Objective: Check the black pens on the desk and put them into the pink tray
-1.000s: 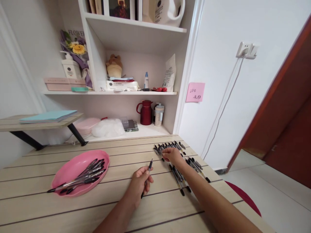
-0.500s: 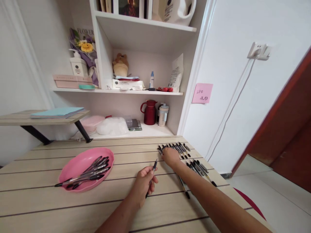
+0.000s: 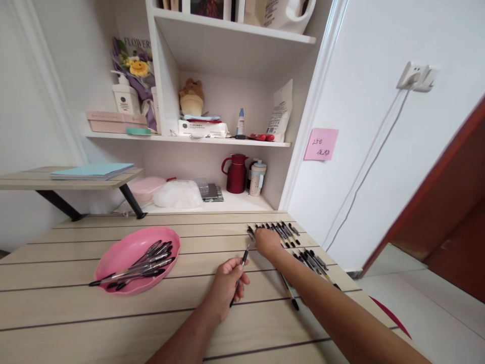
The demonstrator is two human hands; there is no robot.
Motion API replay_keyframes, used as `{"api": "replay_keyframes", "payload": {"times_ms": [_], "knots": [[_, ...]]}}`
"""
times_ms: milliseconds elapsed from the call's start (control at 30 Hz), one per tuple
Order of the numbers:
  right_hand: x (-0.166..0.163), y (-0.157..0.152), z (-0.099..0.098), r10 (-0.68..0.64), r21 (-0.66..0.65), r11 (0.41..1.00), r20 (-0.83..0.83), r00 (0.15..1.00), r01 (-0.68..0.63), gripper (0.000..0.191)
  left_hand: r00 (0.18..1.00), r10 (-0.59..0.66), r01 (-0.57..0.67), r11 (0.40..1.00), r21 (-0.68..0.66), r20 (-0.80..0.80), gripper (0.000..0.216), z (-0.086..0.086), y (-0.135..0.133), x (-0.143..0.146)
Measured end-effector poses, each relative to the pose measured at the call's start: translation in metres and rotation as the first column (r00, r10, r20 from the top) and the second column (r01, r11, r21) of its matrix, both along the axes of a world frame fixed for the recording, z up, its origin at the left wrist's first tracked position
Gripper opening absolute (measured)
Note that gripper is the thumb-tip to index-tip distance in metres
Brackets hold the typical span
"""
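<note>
A pale slatted wooden table (image 3: 76, 313) stands against white shelves, where the left hand (image 3: 226, 285) pinches a slim black pen (image 3: 239, 275), tilted tip-up, between thumb and fingers. The right hand (image 3: 267, 242) rests fingers curled on the row of black pens (image 3: 288, 232) near the table's far right edge. To the left, a pink tray (image 3: 113, 258) holds a heap of similar pens (image 3: 140, 265).

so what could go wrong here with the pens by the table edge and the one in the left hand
The loose black pens lie close to the right edge of the pale wooden slatted table; the right hand reaching into them, or its forearm crossing above, could roll some off onto the floor.

The left hand pinches a slim black pen only between fingertips, so it might slip.

Pens in the shallow pink oval tray overhang its rim and could slide out if bumped.
</note>
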State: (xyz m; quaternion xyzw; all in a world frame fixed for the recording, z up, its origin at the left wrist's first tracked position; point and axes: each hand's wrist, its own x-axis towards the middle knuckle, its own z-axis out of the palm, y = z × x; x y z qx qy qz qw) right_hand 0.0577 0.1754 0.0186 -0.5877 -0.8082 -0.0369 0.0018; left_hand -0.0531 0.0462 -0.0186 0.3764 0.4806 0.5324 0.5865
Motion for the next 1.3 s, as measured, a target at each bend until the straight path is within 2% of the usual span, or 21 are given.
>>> {"api": "replay_keyframes", "payload": {"times_ms": [300, 500, 633, 833, 1300], "knots": [[-0.006, 0.005, 0.005, -0.004, -0.008, 1.000, -0.001, 1.000, 0.004, 0.028, 1.000, -0.020, 0.020, 1.000, 0.007, 0.002, 0.038, -0.004, 0.003, -0.002], [0.011, 0.011, 0.008, -0.029, 0.027, 0.999, -0.030, 0.999, 0.030, 0.026, 1.000, -0.025, 0.025, 1.000, 0.015, 0.002, 0.037, -0.004, 0.003, -0.002], [0.019, 0.008, 0.002, -0.030, 0.021, 0.999, -0.052, 0.998, 0.031, 0.023, 1.000, -0.024, 0.024, 0.999, 0.027, 0.006, 0.038, -0.004, 0.003, -0.001], [0.014, 0.002, -0.007, -0.016, 0.025, 1.000, -0.075, 0.997, 0.018, 0.021, 1.000, -0.013, 0.013, 0.999, 0.029, 0.005, 0.038, -0.004, 0.002, -0.002], [0.011, 0.004, -0.014, -0.036, 0.021, 0.999, -0.123, 0.992, 0.039, 0.021, 1.000, -0.007, 0.007, 1.000, 0.021, 0.025, 0.038, -0.003, 0.001, -0.001]]}}
